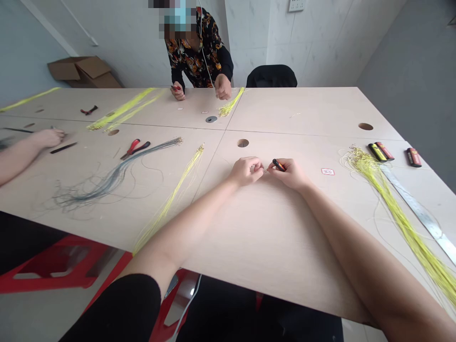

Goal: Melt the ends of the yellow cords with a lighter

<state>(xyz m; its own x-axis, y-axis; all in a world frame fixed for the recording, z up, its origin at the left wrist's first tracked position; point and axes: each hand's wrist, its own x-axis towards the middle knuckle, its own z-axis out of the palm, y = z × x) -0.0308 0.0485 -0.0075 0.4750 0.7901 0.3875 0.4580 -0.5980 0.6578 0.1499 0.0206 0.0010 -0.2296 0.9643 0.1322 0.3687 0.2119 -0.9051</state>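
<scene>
My left hand (pixel 248 171) is closed near the middle of the table, its thumb and fingertips pinched together. Whatever lies in that pinch is too small to make out. Facing it, almost fingertip to fingertip, my right hand (pixel 290 175) is closed around a short black object with an orange mark (pixel 279 165). Its exact kind is not clear, as the fingers cover part of it. A tiny light-coloured bit shows between the two hands. Left of my left hand lies a bundle of yellow cords (pixel 181 183) with gold-coloured ends.
At right lie yellow cords (pixel 399 209), a metal ruler (pixel 416 199), lighters (pixel 377 152) and a small label (pixel 327 171). Grey cords (pixel 121 171) and red-and-black pliers (pixel 134 149) lie left. A co-worker (pixel 199 52) sits opposite; another person's hand (pixel 50 137) reaches in. The table has round holes (pixel 242 143).
</scene>
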